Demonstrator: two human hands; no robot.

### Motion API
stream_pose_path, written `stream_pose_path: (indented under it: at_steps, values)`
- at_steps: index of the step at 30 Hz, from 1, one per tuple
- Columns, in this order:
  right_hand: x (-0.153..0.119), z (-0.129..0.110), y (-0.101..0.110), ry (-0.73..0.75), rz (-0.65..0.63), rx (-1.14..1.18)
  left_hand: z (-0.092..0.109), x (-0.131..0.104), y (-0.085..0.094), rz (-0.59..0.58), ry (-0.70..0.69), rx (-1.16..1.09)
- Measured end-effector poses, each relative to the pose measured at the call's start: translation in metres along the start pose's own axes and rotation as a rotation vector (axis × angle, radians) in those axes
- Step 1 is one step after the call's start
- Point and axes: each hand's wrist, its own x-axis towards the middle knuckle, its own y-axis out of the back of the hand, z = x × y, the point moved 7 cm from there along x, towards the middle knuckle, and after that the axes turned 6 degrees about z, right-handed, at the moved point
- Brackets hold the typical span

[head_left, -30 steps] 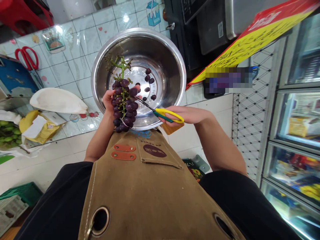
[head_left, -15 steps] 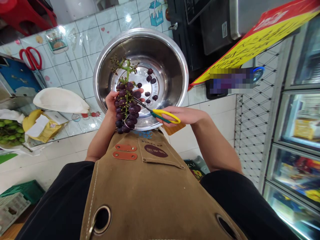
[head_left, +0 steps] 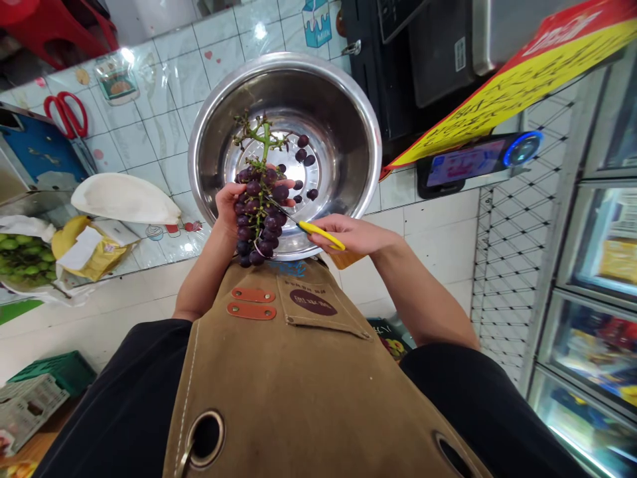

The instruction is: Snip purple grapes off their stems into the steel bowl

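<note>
A bunch of dark purple grapes (head_left: 259, 222) hangs over the near left part of a large steel bowl (head_left: 361, 113), its green stem pointing away from me. My left hand (head_left: 229, 207) is wrapped round the bunch from the left and beneath, with fingertips showing on its right side. My right hand (head_left: 348, 234) grips yellow-handled scissors (head_left: 323, 234), whose blades reach in among the grapes on the right side. Several loose grapes (head_left: 301, 155) lie on the bowl's bottom.
Red-handled scissors (head_left: 66, 114), a white foam piece (head_left: 124, 198), bananas (head_left: 70, 236) and green fruit (head_left: 24, 257) lie on the left. At the right are a yellow-red sign (head_left: 478, 99) and a device with a lit screen (head_left: 465, 162). Brown apron below.
The scissors' handles have turned and look narrower, with the right hand slightly left. The whole view has shifted a little; the left hand still holds the bunch.
</note>
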Motion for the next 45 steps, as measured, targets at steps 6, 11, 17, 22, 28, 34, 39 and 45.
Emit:
stream_pose_path:
  at_steps: [6,11,17,22,28,34,39,45]
  values:
    - [-0.016,-0.009,-0.018,0.071,-0.101,0.166,0.003,-0.002,-0.002,0.005,-0.05,0.001]
    - [-0.02,-0.007,-0.032,0.003,-0.249,0.461,0.003,-0.004,0.001,0.022,-0.08,0.014]
    - [-0.017,-0.008,-0.056,-0.01,-0.403,0.882,-0.002,0.002,0.014,0.048,-0.114,0.061]
    - [-0.022,-0.008,-0.075,0.003,-0.241,1.06,-0.009,0.008,0.021,0.02,-0.097,0.029]
    - [-0.022,-0.02,-0.092,0.097,-0.21,1.166,-0.008,0.008,0.027,0.122,-0.121,0.061]
    - [-0.016,-0.003,-0.089,0.093,-0.119,1.227,-0.01,0.009,0.027,0.15,-0.101,0.102]
    - [-0.014,0.004,-0.084,0.106,-0.077,1.261,-0.01,0.01,0.023,0.075,-0.101,0.093]
    - [-0.012,-0.006,-0.085,0.137,-0.139,1.338,-0.007,0.009,0.011,0.007,-0.111,0.093]
